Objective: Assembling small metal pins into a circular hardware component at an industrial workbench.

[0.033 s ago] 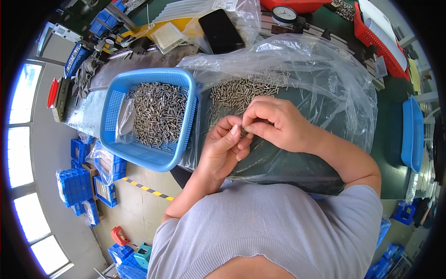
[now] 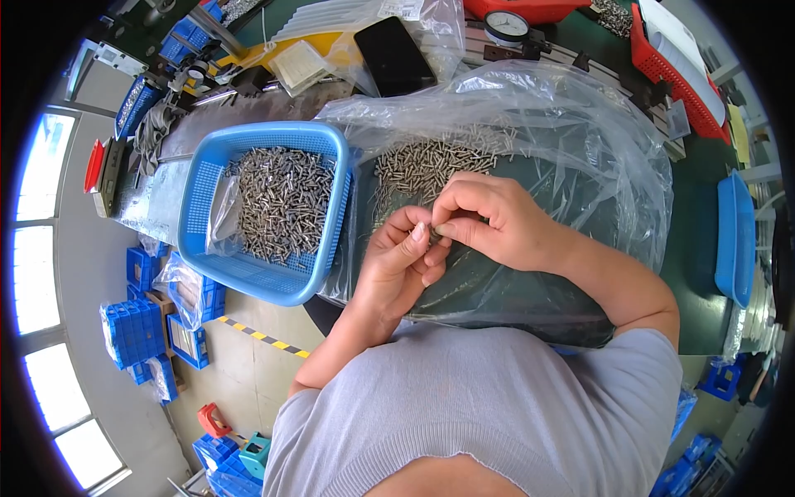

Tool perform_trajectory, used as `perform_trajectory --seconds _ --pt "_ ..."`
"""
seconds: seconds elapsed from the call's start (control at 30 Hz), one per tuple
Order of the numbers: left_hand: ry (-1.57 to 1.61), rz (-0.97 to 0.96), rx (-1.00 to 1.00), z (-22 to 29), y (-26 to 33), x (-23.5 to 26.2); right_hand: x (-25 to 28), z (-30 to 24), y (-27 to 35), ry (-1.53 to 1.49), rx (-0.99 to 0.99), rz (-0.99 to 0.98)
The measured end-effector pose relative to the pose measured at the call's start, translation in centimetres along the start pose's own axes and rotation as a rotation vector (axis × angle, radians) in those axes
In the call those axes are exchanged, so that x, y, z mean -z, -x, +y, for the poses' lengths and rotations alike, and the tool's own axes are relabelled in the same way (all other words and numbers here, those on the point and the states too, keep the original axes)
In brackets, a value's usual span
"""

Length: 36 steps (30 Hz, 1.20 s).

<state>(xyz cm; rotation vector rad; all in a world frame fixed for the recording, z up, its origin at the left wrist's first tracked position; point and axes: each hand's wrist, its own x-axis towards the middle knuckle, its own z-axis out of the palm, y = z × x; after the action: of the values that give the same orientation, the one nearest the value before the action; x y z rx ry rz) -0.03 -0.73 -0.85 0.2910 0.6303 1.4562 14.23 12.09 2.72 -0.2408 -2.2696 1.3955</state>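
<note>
My left hand (image 2: pixel 403 257) and my right hand (image 2: pixel 495 222) meet over the clear plastic sheet, fingertips almost touching. Between thumb and fingers of both hands sits a small metal pin (image 2: pixel 434 235), mostly covered by the fingertips. Just beyond them lies a loose heap of small metal pins (image 2: pixel 422 170), spread on the plastic sheet (image 2: pixel 580 116). To the left stands a blue plastic basket (image 2: pixel 192 224), filled with many similar metal pins (image 2: pixel 286 203) and a clear plastic bag (image 2: pixel 222 217) along its left side.
Behind the sheet lie a black phone (image 2: pixel 396 56) and a dial gauge (image 2: pixel 506 27). A red basket (image 2: pixel 675 74) with papers is at the far right, and a blue tray (image 2: pixel 734 240) at the right edge. Stacked blue crates (image 2: pixel 137 331) stand on the floor at left.
</note>
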Motion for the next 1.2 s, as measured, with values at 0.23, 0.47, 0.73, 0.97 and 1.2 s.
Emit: perform_trajectory --seconds 0.23,0.47,0.73,0.97,1.2 --pt "0.039 0.012 -0.005 0.0 0.0 -0.2 0.3 -0.6 -0.2 -0.312 -0.294 0.011" --pt "-0.014 -0.066 0.052 0.2 0.0 0.0 0.2 0.7 -0.3 -0.066 0.016 -0.029" --pt "-0.01 0.027 -0.011 -0.3 -0.2 -0.5 0.6 0.7 -0.1 0.086 0.111 0.03" --pt "0.091 0.009 -0.043 -0.1 -0.3 -0.2 2.4 1.0 -0.2 0.268 -0.115 0.121" --pt "0.094 0.0 -0.041 -0.1 -0.4 -0.3 1.2 2.5 -0.2 0.574 0.045 0.005"
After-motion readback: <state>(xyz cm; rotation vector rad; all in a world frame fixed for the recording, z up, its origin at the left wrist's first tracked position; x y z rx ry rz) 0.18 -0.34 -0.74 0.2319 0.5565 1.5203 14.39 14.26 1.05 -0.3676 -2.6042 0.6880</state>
